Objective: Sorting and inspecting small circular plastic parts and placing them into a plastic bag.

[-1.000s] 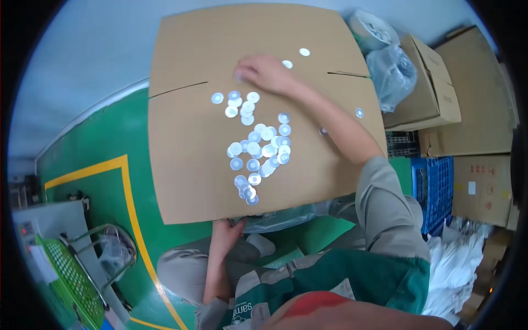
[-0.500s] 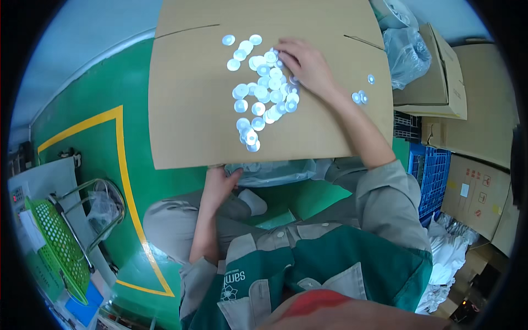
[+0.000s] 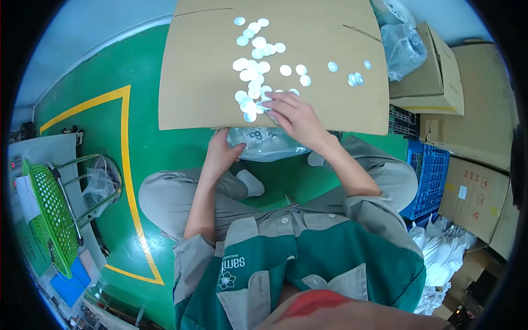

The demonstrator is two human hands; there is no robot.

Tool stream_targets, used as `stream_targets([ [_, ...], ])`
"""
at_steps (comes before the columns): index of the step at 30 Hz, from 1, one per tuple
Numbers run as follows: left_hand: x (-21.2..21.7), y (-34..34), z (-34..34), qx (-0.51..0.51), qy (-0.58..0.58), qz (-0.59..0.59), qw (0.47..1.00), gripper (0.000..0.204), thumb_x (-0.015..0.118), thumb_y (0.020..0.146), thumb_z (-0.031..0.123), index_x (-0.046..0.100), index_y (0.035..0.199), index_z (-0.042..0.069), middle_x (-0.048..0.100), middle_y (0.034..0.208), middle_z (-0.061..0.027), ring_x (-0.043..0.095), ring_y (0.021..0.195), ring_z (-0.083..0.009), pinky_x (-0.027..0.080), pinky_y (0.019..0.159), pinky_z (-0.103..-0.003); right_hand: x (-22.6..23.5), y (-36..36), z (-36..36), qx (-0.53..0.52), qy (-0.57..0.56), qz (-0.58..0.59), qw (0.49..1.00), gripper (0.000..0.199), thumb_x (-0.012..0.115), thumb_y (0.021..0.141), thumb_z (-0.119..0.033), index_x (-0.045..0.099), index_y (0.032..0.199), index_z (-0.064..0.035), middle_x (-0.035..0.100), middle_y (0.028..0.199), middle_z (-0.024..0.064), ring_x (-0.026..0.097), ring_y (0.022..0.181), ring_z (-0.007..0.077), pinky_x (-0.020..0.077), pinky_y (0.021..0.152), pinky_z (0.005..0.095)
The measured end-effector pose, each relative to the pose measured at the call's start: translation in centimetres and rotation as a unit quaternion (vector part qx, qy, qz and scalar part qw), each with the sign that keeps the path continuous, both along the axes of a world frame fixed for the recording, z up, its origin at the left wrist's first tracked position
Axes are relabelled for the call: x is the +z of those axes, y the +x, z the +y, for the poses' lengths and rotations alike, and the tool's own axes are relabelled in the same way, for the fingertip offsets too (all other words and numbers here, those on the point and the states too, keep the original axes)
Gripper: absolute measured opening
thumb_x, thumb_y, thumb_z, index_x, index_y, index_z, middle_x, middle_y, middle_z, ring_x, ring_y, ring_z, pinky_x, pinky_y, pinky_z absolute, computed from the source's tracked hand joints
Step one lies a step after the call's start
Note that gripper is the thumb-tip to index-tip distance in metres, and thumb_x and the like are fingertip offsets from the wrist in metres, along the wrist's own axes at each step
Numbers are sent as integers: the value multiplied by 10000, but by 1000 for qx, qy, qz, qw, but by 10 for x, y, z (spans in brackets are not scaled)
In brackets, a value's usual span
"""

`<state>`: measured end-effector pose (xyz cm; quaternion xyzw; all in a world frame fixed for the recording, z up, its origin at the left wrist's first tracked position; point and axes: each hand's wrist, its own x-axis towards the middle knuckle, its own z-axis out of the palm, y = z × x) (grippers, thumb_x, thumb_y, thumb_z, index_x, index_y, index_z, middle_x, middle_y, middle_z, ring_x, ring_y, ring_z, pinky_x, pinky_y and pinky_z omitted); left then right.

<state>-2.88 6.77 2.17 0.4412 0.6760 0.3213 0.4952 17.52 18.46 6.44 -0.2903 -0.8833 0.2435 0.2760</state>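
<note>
Many small, round, silvery-white discs (image 3: 248, 76) lie loose on a brown cardboard surface (image 3: 198, 77), bunched mostly left of its middle. My right hand (image 3: 294, 116) rests on it near the front edge, fingers stretched and slightly bent over several discs; those beneath the fingers are partly hidden. A clear plastic bag (image 3: 269, 148) hangs just under that edge, its mouth below the cardboard. My left hand (image 3: 221, 151) grips the bag's left side close to the edge, thumb toward the bag; its fingertips are partly hidden.
Stray discs (image 3: 355, 79) lie at the cardboard's right. Beyond it stand an open carton (image 3: 423, 77) with a plastic bag, a blue crate (image 3: 423, 176) and more cartons. On the left are a green perforated basket (image 3: 52, 214) and a metal-framed stool (image 3: 107, 184).
My right hand has come from the far side toward the front edge, and discs have shifted and spread. The cardboard's front edge sits higher in view, showing more of the bag.
</note>
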Motion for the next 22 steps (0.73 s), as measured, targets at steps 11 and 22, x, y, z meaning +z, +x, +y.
stream_targets([
  [11,9,8,-3,-10,16,-2,1000,658,750,709,56,432,1279,-29,523,1215,-200,654,715,-246,550,523,-313,-15,28,-63,-24,-41,-9,999,300,646,814,-14,647,1108,-74,666,1077,112,637,968,299,519,829,384],
  [22,-4,6,-1,-11,24,-12,1000,676,751,714,76,425,1297,-25,520,1232,-214,659,666,-242,542,522,-318,-22,20,-72,18,29,-83,996,334,681,838,-186,636,1163,-124,537,1306,92,469,1239,286,357,1058,439],
])
